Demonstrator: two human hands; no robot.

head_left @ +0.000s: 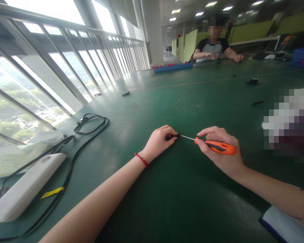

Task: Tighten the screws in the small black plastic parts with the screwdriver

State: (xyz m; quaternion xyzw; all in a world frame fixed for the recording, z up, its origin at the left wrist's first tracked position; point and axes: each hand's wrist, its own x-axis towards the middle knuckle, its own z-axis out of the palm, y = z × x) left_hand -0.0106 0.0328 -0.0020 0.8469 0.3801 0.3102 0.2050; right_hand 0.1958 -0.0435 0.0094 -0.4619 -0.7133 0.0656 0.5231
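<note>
My left hand point(159, 141) rests on the green table point(182, 189) with its fingers pinched round a small black part point(175, 136). My right hand point(219, 148) grips an orange-handled screwdriver point(218, 147). The screwdriver's thin metal shaft points left and its tip meets the black part. A red string bracelet is on my left wrist.
A white power strip point(25, 187) with black cables point(88, 126) lies at the left by the window railing. Small black parts point(253, 81) are scattered farther back. A blue tray point(172, 66) lies at the far end. Another person point(214, 47) sits there.
</note>
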